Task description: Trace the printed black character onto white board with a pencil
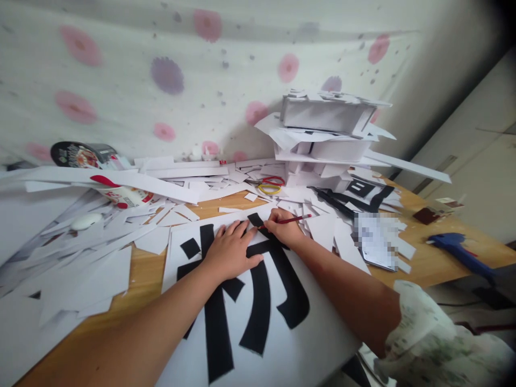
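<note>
A large white board [322, 328] lies before me with black cut-out strokes of a written character [217, 333] on it. My left hand [231, 250] rests flat over the upper strokes, fingers spread. My right hand [284, 228] grips a dark red pencil [296, 219], its tip by a small black piece [255, 219] near the top of the character. A curved stroke [258, 306] and a hooked stroke [296, 306] lie below the hands. A small black square [190, 248] sits left of my left hand.
White paper scraps [100, 274] cover the left side. Behind are scissors [271, 185], stacked white box shapes [326, 118] and a paper cup [124, 195]. A black cutter-like tool [332, 201], a phone [377, 244] and a blue glue gun [461, 252] lie on the right.
</note>
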